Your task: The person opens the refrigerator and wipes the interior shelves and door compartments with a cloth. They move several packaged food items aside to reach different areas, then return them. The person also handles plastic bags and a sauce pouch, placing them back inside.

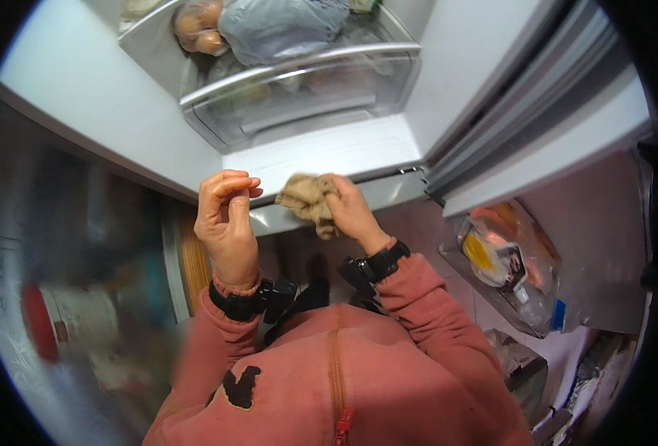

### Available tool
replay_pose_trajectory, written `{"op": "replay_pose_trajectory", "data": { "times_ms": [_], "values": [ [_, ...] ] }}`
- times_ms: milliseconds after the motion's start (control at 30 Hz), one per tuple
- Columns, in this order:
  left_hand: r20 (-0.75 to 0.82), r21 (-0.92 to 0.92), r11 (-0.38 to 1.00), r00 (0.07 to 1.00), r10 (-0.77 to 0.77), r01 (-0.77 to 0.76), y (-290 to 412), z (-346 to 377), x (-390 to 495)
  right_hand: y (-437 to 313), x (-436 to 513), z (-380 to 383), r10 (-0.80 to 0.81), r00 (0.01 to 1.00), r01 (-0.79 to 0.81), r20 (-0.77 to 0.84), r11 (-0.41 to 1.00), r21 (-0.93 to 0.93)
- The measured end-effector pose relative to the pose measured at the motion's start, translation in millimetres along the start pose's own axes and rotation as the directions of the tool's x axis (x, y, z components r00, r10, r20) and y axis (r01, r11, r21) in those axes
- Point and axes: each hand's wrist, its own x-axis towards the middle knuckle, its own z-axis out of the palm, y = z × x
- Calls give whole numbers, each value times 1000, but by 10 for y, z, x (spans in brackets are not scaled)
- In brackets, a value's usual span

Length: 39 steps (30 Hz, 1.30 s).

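Before me is a refrigerator compartment with its door open. My right hand (354, 212) grips a crumpled tan cloth (305, 195) just over the front edge of the compartment's white floor (329, 146). To the left of the cloth, my left hand (227, 214) is raised with its fingers curled and the thumb near them; nothing is seen in it. Above both hands sits a clear plastic drawer (301, 100), with a grey plastic bag (284, 28) and a bag of eggs (199, 28) at its top.
The refrigerator door (552, 134) stands open on the right. Below it, several packages in clear plastic (507, 256) lie in a tray or bag, near a box (524, 368) lower right. A blurred red and white object (67, 323) is at the left.
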Motion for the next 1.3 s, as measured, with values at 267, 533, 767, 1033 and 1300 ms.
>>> {"op": "replay_pose_trajectory", "data": {
  "times_ms": [267,533,767,1033,1300],
  "values": [
    [90,40,999,996,6,-9,42,42,-246,444,387,-644,-95,865,-200,-492,834,-514],
    [-51,74,997,999,-14,18,-49,-440,22,665,485,-95,113,976,-215,-186,643,-735],
    [-28,50,999,999,16,-14,-77,-436,120,0,177,1178,-142,909,113,392,989,95],
    [-107,116,993,994,28,-15,-117,-732,113,400,828,-306,-78,918,-129,-388,868,-480],
    [-133,144,989,991,-18,37,-269,-879,67,394,964,1060,-172,984,139,39,617,-775]
  ]
}}
